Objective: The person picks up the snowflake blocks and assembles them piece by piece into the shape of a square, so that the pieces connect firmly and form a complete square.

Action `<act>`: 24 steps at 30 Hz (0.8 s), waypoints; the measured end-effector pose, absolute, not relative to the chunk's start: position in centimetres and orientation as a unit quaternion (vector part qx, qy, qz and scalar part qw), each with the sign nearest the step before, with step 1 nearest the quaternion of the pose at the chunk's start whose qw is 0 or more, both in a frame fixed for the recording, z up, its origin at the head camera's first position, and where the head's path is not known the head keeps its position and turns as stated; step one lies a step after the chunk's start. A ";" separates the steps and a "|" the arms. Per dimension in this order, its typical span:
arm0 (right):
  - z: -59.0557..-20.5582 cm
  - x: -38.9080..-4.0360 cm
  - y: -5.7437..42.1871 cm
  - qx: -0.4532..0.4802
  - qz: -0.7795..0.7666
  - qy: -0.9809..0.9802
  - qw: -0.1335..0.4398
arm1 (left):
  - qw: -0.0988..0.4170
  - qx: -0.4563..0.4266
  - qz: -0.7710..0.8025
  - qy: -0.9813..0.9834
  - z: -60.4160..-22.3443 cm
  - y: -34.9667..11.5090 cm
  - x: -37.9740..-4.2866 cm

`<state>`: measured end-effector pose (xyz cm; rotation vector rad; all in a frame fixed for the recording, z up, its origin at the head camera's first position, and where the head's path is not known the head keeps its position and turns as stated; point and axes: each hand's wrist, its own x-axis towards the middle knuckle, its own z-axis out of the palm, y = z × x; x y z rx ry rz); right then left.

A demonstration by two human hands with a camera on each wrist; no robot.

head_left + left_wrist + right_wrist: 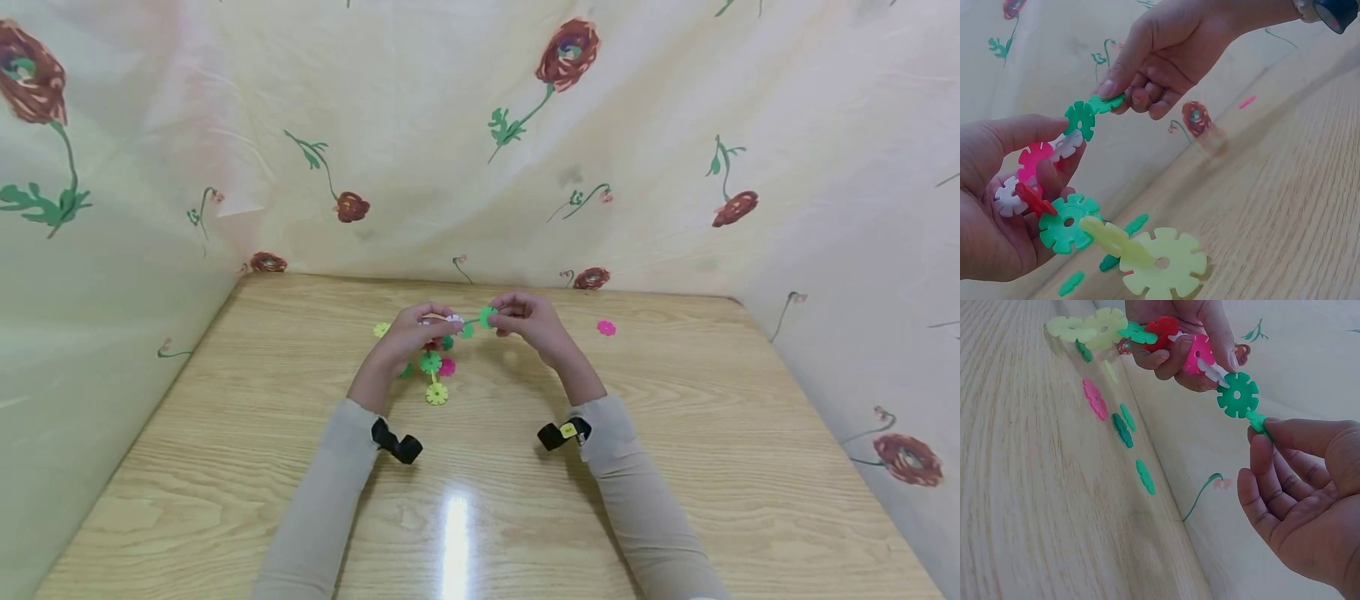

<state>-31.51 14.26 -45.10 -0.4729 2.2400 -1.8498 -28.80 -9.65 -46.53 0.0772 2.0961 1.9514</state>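
Note:
A chain of slotted plastic flower discs runs from my left hand (pixel 408 335) to my right hand (pixel 534 327). The left thumb and fingers pinch it around a white disc (pixel 1067 145) near its far end. In the left wrist view, a pink disc (pixel 1035 161), another white one and a red disc (pixel 1036 199) lie against the palm. A green disc (pixel 1063 226) and two pale yellow discs (pixel 1175 259) hang below. Beyond the left fingertips sits a green disc (pixel 1238 395). My right thumb and forefinger pinch a brighter green disc (pixel 1256 421) that meets its edge.
Several loose discs lie on the wooden table (pixel 480 467), including a pink disc (pixel 1094 399) and a dark green disc (pixel 1122 430) near the left hand. Farther right lies another pink disc (pixel 607 327). A flowered cloth (pixel 420 125) hangs behind the table.

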 end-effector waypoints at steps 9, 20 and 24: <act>-44.7 -31.1 14.0 -0.154 -0.635 0.752 0.085 | 0.148 0.053 0.670 0.725 -46.1 -9.3 -28.6; -44.8 -31.1 14.0 -0.160 -0.643 0.744 0.081 | 0.145 0.042 0.675 0.722 -46.4 -9.6 -28.8; -44.9 -31.0 13.9 -0.163 -0.638 0.749 0.077 | 0.144 0.042 0.676 0.721 -46.4 -9.6 -28.8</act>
